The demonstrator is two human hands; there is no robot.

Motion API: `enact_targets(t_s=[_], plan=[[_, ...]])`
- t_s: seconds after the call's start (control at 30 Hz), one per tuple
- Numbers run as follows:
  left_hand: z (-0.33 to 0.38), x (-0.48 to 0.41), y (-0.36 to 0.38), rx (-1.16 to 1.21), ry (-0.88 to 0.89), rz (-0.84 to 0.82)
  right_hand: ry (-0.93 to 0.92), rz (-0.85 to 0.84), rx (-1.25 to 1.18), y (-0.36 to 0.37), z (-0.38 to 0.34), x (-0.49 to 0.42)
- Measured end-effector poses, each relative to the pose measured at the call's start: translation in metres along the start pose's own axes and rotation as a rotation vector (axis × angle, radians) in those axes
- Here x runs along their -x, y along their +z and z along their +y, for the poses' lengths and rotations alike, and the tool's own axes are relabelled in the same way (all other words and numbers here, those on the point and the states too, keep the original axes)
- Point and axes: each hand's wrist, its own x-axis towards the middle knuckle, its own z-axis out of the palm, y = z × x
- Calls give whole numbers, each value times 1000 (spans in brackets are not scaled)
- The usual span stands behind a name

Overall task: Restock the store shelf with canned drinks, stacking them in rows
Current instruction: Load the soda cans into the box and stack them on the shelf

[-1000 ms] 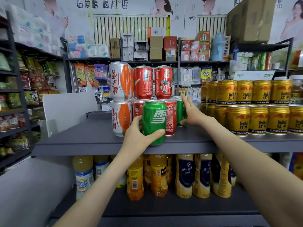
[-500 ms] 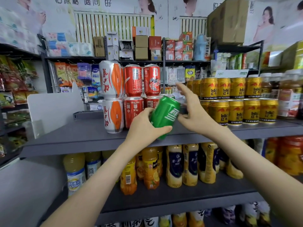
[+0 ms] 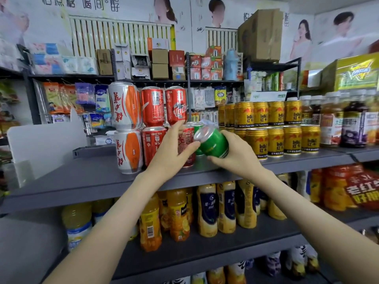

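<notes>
On the gold cans (image 3: 259,140) we read "RedBull" above the characters 红牛, with a small line beginning "Vitamin" at the foot. The white-and-orange cans (image 3: 125,107) carry red vertical characters, seemingly 健力宝. The wall banner (image 3: 82,3) shows 喝简·醇. The blue-labelled bottles (image 3: 208,206) bear 统一. Print on the green can (image 3: 213,144) and the red cans (image 3: 152,107) is too blurred for us to read.

Cannot read the label on the tilted green can (image 3: 213,143) — too smeared. Behind it, only slivers of a second green can (image 3: 198,127), masked by the left hand (image 3: 170,153). Down at the bottom edge, sliced-off bottles (image 3: 235,273) — brands unreadable.
</notes>
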Motion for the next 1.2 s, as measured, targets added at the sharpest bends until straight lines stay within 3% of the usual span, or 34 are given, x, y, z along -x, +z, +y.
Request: enact_targets(t_s=[0.13,0.2,0.37,0.5,0.57,0.93,1.2], plan=[[-15,-8,5,-521,216,74,376,-116,-344,4,14,-21],[-21,-15,8,-677,239,14,440,-156,-423,12,22,-28],[-31,-23,12,-942,222,-78,259,-307,-414,20,32,-38],[-32,-23,13,-1115,219,-43,7,-281,-80,22,46,-47],[-33,-23,12,-1170,222,-8,-36,-283,-37,23,48,-53],[-42,-23,17,-1184,247,93,107,-344,-117,48,44,-82],[-41,-23,18,-1159,224,65,102,-357,30,52,47,-90]])
